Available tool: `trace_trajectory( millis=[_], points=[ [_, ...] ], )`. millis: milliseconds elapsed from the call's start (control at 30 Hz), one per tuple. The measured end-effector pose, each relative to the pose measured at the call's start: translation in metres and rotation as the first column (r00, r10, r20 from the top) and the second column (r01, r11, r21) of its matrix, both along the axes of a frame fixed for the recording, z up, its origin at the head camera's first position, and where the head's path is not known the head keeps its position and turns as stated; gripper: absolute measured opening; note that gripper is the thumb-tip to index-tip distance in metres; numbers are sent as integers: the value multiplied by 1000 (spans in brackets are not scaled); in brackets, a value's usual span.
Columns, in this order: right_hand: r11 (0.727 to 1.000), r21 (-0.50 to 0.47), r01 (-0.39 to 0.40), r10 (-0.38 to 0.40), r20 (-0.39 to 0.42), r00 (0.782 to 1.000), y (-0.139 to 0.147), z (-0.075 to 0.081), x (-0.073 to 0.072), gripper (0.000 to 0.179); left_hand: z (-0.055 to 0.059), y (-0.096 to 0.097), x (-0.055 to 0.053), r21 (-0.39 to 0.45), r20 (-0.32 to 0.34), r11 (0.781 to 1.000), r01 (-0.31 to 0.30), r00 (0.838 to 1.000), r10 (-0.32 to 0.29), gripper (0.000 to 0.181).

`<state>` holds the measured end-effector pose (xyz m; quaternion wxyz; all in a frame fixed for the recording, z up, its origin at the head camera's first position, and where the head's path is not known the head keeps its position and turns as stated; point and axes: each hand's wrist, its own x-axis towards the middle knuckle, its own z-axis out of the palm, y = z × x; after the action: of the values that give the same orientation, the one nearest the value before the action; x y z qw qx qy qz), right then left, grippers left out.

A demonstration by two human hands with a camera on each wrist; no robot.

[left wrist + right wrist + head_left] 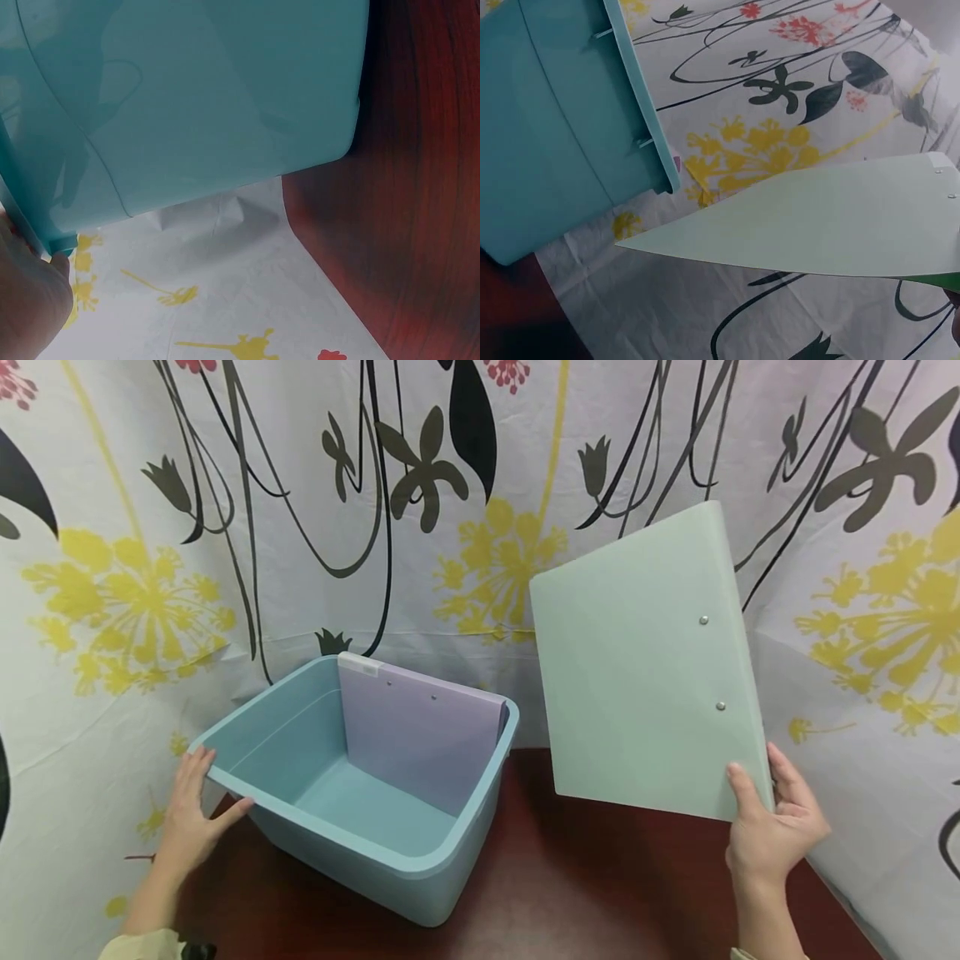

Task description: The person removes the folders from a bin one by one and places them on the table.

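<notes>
Left hand [191, 822] fingers spread on rim of tub [322, 822]; purple folder [416, 735] upright inside; green folder [645, 668] held up right of tub, lower corner pinched by right hand [776, 835], off-centre grip could let it twist

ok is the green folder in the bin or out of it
Out. In the head view, the right hand holds the green folder beside the blue bin, apart from it; the purple folder is inside.

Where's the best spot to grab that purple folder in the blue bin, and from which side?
Probably pinch the purple folder by its top edge, coming from above: it stands upright at the far side of the blue bin, its top edge exposed.
</notes>
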<state>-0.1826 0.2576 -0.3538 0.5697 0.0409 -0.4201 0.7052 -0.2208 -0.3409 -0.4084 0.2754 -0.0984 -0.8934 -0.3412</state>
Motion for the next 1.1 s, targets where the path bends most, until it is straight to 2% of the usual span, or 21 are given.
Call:
trace_trajectory(
  millis=[200,367,433,533,600,700,900,1100],
  points=[
    [1000,23,7,-10,135,991,1,-12,5,41,1,-1,1,5,-6,1000,9,1000,-9,84],
    [999,50,-12,0,231,973,-3,-22,8,42,3,-1,3,2,-6,1000,3,1000,-3,84],
    [997,77,-2,-20,273,962,-5,-26,9,42,3,-1,3,-1,-4,1000,2,1000,-2,84],
    [991,128,28,-70,339,938,-7,-33,11,41,2,-1,3,-3,-2,1000,7,1000,-7,84],
    [984,170,53,-116,390,914,-8,-37,12,41,1,0,3,-3,0,1000,10,1000,-10,85],
    [979,195,63,-144,440,886,-10,-43,15,41,1,0,2,0,2,1000,15,1000,-15,84],
    [987,159,32,-110,510,853,-12,-55,18,40,1,-2,1,-9,14,1000,15,1000,-15,84],
    [990,137,12,-92,590,802,-18,-63,20,41,2,-2,2,-14,19,1000,7,1000,-7,84]
  ],
)
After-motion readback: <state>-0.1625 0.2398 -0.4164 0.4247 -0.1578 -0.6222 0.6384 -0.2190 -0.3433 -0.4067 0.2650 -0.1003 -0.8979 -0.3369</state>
